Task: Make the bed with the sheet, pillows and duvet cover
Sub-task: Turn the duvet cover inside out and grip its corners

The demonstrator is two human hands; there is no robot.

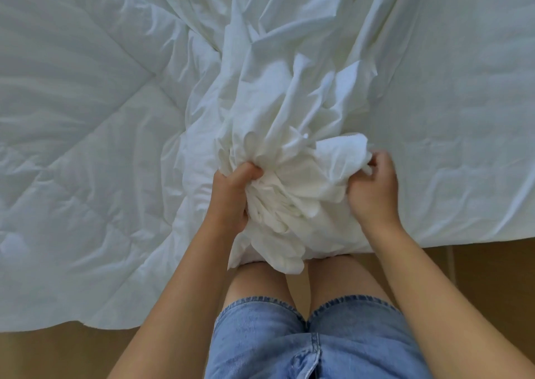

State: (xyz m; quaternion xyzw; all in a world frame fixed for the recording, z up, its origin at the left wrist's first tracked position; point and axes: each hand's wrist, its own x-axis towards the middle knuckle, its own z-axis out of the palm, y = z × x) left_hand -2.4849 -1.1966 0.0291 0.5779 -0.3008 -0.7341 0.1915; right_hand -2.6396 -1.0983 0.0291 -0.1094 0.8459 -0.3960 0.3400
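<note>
While the quilted duvet [86, 118] lay over the bed's left side, the duvet cover [292, 176] was bunched at the near edge, between both hands.
Cover: thin white cloth trailing up the bed, judged light and limp (folds likely to slip); best taken by a hem or corner. Left hand [231, 199]: fingers curled into the gathered folds. Right hand [373, 187]: pinching the bunch's right edge.
</note>
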